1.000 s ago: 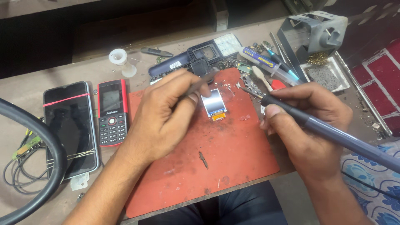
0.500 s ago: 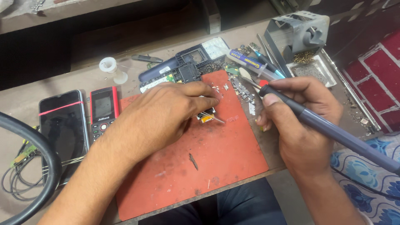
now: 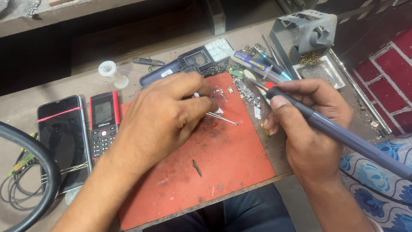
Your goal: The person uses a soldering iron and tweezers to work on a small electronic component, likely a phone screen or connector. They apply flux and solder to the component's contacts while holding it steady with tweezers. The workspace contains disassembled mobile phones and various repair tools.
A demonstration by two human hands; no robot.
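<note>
The grip of the left hand pinches thin metal tweezers over the worn red rubber mat on the table; the right hand clasps a grey-handled soldering iron (tip just off the mat's edge).

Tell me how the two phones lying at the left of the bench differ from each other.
The red keypad phone is narrow, with a small screen above rows of buttons; the black touchscreen phone beside it is wider and longer, nearly all glass. The black touchscreen phone has a red band across its top and thin bands lower down; the red keypad phone has none. Both lie face up with dark screens, left of the left hand.
</note>
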